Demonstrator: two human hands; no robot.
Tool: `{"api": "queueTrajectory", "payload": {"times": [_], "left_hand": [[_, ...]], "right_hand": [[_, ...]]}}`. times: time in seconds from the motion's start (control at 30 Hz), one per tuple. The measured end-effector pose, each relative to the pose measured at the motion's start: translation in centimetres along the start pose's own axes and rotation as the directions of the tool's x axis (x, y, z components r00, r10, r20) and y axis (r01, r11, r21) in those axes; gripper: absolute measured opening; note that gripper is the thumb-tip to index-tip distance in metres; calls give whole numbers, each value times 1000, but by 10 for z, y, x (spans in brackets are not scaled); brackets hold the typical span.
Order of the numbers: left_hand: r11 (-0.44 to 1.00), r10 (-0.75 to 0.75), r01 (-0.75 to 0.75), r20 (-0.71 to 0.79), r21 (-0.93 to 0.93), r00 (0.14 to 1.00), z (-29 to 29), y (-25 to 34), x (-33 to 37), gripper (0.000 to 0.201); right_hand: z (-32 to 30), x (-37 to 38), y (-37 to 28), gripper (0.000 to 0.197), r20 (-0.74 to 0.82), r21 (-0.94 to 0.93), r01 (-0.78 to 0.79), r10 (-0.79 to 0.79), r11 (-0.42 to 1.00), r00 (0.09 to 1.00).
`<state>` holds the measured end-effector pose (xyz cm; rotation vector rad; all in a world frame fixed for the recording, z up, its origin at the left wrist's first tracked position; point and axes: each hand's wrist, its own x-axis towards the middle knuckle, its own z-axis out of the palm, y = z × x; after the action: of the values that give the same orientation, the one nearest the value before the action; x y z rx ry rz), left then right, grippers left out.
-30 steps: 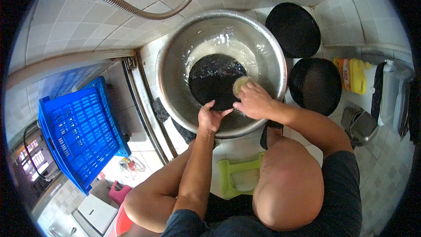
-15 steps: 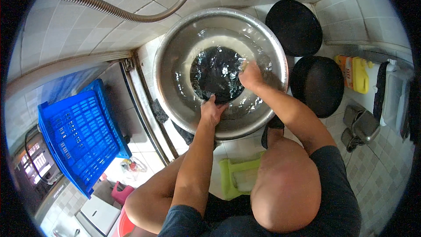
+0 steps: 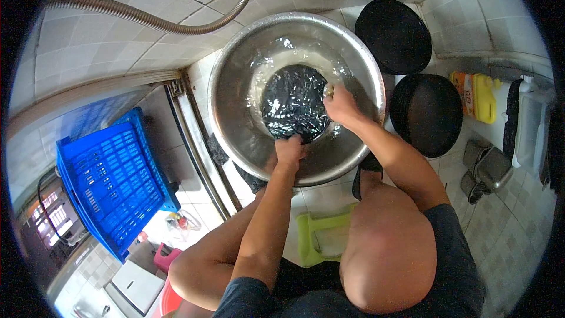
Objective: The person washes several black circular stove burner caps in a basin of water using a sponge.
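Observation:
A wide steel basin [image 3: 235, 135] of water sits on the tiled floor in front of me. Under the rippling water lies a round black dish [image 3: 294, 97], perhaps a tray or pan; glare hides its detail. My left hand [image 3: 289, 149] is closed on its near rim, thumb and fingers wrapped around the edge. At the dish's right edge, my right hand [image 3: 340, 105] is closed in a fist, with a small pale yellowish thing [image 3: 328, 89] poking out that I cannot make out.
Right of the basin stand a black round dish [image 3: 393, 36] and a stack of similar ones [image 3: 426, 115]. Beyond are a yellow jug [image 3: 485, 99] and metal containers [image 3: 494, 165]. Blue crates [image 3: 115, 182] lean at left, a hose [image 3: 147, 17] hangs above, and a green stool [image 3: 306, 238] is below.
The black dish has shifted slightly in the water. My left hand has closed further round its near rim and moved slightly right; my right hand stays by the right edge.

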<state>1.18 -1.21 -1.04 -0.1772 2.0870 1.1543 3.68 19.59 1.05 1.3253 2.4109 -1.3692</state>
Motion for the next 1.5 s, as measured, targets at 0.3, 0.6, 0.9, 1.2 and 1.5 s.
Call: {"api": "queueTrajectory", "payload": {"times": [0.3, 0.6, 0.9, 1.2, 1.5], "left_hand": [[585, 597, -617, 236, 526, 767, 29, 69, -62, 82], [791, 525, -483, -14, 375, 851, 4, 90, -50, 34], [840, 153, -162, -60, -518, 986, -42, 59, -24, 37], [791, -265, 212, -9, -574, 964, -36, 37, -18, 36], [823, -321, 292, 25, -487, 947, -36, 29, -8, 40]], "right_hand": [[-88, -24, -59, 43, 226, -34, -20, 27, 999, 974], [-67, 0, -24, 22, 341, 701, -250, -6, 668, 940], [-34, 10, 14, 56, 427, 656, -509, 282, 557, 859], [4, 32, 41, 41, -189, -115, 128, -148, 985, 971], [16, -56, 14, 82, 426, -427, 605, -441, 671, 790]]}}
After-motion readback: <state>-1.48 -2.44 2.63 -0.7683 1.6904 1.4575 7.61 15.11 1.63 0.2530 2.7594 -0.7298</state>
